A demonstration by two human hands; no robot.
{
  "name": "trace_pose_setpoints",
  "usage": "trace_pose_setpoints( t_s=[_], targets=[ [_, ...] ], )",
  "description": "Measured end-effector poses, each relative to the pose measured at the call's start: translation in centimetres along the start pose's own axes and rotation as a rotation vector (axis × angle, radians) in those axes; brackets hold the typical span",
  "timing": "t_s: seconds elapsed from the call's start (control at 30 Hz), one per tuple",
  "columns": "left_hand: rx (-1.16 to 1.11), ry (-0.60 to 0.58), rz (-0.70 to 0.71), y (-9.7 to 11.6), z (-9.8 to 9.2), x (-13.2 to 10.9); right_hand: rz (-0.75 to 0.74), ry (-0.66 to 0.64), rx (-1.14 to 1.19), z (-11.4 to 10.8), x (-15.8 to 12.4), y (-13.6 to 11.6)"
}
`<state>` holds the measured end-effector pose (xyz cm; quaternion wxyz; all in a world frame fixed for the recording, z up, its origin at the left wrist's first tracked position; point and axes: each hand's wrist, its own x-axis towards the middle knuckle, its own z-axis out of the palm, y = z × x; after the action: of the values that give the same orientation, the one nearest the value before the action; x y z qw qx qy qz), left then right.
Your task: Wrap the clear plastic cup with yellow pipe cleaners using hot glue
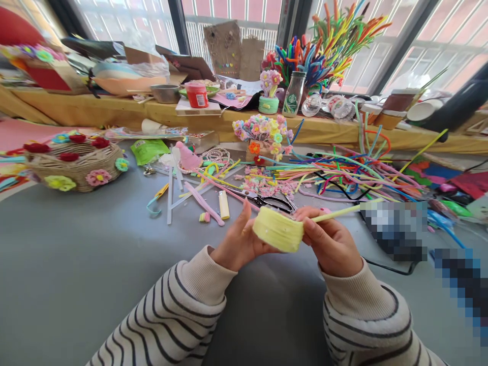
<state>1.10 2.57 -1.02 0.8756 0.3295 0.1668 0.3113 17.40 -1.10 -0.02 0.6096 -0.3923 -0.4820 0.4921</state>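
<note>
A short round pot wrapped in pale yellow pipe cleaner (278, 231) is held tilted above the grey table. My left hand (242, 236) grips its left side, thumb up and fingers beneath it. On the other side, my right hand (331, 239) pinches the yellow strand where it meets the pot's right edge. The free end of that yellow pipe cleaner (343, 209) sticks out to the right past my fingers. Just beyond the pot lie black-handled scissors (276, 203), partly hidden by it. A cream lighter (223, 205) rests beyond my left hand.
Loose pipe cleaners (354, 173) spread across the table's right back. A flower-trimmed twine basket (82, 165) stands at left. Clear glue sticks (170, 195) lie left of the lighter. A small pot of flowers (263, 134) stands behind. A dark, pixelated object (396, 231) sits at right.
</note>
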Motion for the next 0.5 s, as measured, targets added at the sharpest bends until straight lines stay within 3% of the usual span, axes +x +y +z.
trace_pose_setpoints(
  t_s=[0.07,0.2,0.33,0.5],
  targets=[
    [-0.02,0.134,0.048,0.1,0.1,0.2,-0.016,0.006,-0.029,-0.5,0.2,0.1],
    [-0.139,0.45,0.307,1.0,0.2,0.3,-0.036,0.05,0.004,-1.0,0.5,0.1],
    [-0.309,0.531,0.476,2.1,0.2,0.2,-0.032,0.057,0.048,-1.0,0.5,0.0],
    [-0.319,0.559,0.493,2.4,0.2,0.0,0.022,0.127,0.125,-0.5,0.1,-0.4]
  ],
)
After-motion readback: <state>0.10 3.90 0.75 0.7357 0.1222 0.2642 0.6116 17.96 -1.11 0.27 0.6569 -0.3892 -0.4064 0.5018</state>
